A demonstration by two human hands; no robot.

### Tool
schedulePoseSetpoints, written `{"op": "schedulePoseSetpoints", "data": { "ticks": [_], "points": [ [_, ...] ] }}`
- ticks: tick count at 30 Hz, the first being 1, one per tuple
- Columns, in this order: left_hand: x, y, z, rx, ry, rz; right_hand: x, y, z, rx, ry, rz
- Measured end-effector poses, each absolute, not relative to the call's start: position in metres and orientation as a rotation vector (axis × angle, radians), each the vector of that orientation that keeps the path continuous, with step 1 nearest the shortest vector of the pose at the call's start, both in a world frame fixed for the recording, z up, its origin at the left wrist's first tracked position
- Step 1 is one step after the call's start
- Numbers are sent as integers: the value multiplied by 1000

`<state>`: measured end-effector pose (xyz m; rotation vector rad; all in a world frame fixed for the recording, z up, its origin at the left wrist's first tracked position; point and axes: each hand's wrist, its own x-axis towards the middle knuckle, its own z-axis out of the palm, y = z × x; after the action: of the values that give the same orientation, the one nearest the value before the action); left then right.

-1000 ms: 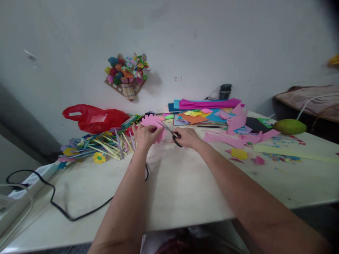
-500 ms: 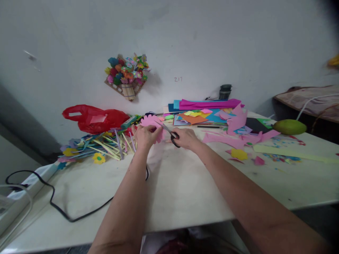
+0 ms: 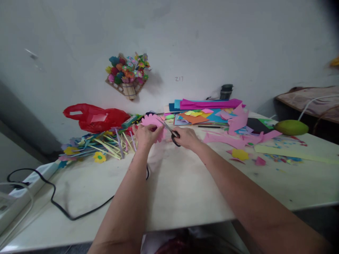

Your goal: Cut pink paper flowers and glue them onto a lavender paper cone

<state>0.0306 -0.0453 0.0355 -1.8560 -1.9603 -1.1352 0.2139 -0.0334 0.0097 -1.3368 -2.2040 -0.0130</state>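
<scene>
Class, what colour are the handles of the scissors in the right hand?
The scissor handles are black; the head view shows them best.

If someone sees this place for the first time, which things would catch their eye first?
Probably the shiny red plastic bag, at the back left of the white table. The colourful flower bouquet on the grey wall above would also stand out. In the middle, the left hand holds a pink scalloped piece, and the right hand holds scissors beside it.

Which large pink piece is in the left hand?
The scalloped piece, nearest the scissors; the other large pink pieces lie farther right, unheld.
</scene>
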Motion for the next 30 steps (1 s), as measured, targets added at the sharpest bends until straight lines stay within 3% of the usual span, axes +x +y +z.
{"op": "schedulePoseSetpoints", "data": {
  "ticks": [30],
  "points": [
    [22, -39, 29, -1817, -1867, -1083, 222, -30, 14, -1148, -2183, 176]
  ]
}}
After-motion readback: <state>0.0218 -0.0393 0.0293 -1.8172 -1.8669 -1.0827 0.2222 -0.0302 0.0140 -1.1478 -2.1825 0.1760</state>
